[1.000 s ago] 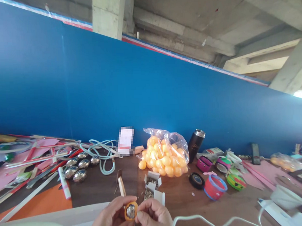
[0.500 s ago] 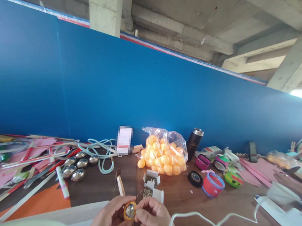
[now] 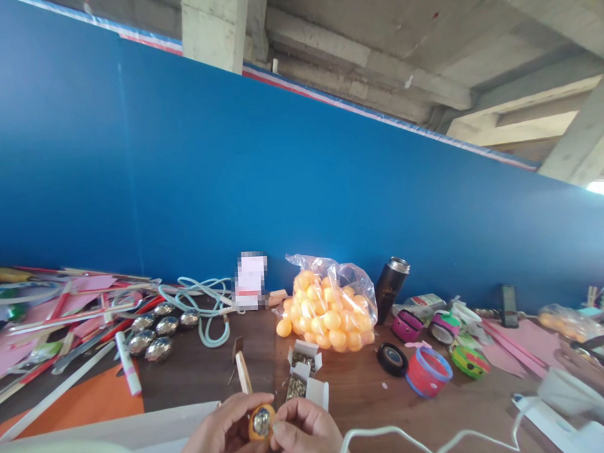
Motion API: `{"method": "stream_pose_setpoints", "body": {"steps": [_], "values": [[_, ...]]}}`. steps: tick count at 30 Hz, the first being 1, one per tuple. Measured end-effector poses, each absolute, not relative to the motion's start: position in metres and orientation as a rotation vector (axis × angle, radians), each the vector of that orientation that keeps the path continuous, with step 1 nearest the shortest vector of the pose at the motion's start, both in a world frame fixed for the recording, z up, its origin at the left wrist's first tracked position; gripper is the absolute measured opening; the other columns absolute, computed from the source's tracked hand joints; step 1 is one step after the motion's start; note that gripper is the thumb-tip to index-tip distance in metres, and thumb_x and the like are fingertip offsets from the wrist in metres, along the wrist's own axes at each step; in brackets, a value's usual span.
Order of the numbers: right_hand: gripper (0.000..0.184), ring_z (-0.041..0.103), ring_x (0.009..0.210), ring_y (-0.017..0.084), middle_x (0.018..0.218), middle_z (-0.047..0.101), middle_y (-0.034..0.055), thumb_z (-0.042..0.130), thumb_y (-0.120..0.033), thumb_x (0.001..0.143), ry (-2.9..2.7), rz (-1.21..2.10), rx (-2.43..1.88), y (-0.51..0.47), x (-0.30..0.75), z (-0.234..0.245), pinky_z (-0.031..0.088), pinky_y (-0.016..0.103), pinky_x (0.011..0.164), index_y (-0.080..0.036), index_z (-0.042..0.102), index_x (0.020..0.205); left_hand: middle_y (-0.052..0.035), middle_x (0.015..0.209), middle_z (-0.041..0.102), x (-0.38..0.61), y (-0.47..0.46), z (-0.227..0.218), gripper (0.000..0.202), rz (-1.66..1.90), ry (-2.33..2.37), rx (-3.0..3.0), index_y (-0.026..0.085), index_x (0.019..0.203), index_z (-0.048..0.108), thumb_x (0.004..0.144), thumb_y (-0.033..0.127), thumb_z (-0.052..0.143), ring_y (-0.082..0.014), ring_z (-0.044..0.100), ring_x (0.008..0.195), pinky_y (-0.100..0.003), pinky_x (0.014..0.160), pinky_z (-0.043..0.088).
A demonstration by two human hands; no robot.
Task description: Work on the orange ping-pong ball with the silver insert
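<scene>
At the bottom edge my left hand [image 3: 218, 440] and my right hand [image 3: 304, 437] meet around an orange ball [image 3: 261, 422] partly covered with shiny silver studs. Both hands pinch it, fingers curled, the left cupping it from the left and the right thumb and fingers pressed on its right side. Just beyond the hands stand two small open white boxes [image 3: 303, 377] filled with metal studs. A clear bag of orange balls [image 3: 328, 312] sits further back on the brown table [image 3: 364, 391].
Several silver studded balls [image 3: 156, 333], a glue stick [image 3: 128, 363], pale blue cord [image 3: 205, 311] and pink paper strips lie left. A black flask [image 3: 391, 288], tape rolls [image 3: 423, 368] and a white cable [image 3: 441, 441] lie right. A blue wall backs the table.
The hands and the ball have stayed in place. Only the view has shifted slightly.
</scene>
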State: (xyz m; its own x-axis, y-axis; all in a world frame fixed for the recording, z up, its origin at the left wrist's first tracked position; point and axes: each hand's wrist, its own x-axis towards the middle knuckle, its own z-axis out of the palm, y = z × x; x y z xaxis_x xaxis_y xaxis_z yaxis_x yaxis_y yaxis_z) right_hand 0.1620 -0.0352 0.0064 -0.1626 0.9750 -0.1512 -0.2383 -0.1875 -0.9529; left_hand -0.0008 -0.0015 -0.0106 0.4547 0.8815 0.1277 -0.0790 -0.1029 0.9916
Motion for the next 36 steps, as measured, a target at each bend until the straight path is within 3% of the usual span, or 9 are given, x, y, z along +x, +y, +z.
{"method": "stream_pose_setpoints", "body": {"steps": [36], "values": [[0.046, 0.046, 0.033, 0.001, 0.053, 0.059, -0.0045, 0.074, -0.053, 0.061, -0.962, 1.588, -0.994, -0.0372, 0.159, 0.0053, 0.027, 0.012, 0.033, -0.015, 0.05, 0.071, -0.0075, 0.096, 0.064, -0.0049, -0.0019, -0.002, 0.038, 0.88, 0.699, 1.434, 0.022, 0.104, 0.063, 0.069, 0.037, 0.071, -0.0232, 0.062, 0.088, -0.031, 0.075, 0.049]]}}
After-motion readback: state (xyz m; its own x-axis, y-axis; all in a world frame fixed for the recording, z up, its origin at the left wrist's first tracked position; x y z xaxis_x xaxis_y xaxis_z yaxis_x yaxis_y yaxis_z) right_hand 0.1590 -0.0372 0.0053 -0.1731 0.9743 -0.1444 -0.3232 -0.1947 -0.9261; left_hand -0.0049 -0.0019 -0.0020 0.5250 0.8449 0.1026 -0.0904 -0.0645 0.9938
